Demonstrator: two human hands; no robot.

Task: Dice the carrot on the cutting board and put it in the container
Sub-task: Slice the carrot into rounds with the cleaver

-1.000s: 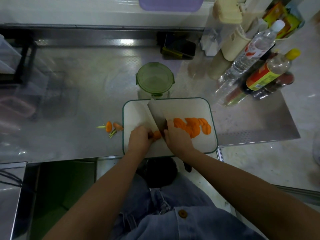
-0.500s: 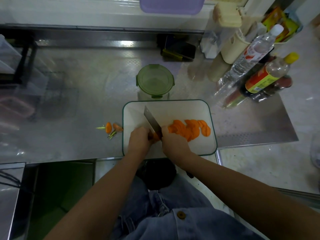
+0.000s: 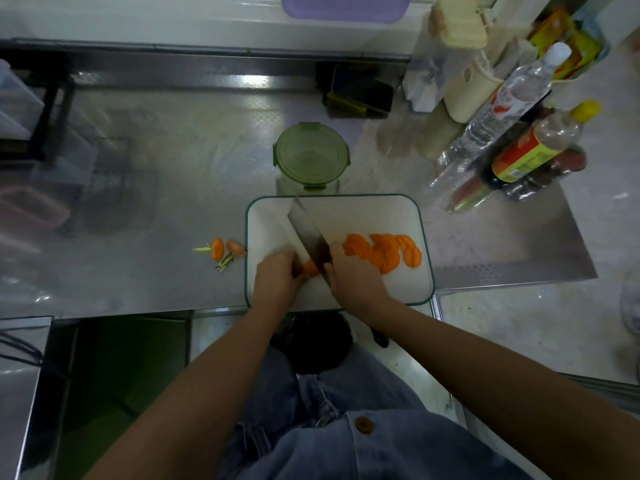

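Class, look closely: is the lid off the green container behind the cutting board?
No, the green lid sits closed on the container, just beyond the cutting board.

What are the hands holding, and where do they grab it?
The right hand grips the knife at its handle end; the left hand holds the carrot stub by its end.

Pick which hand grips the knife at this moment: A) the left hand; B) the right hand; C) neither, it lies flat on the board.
B: the right hand grips the knife at its near end, while the left hand holds the carrot stub.
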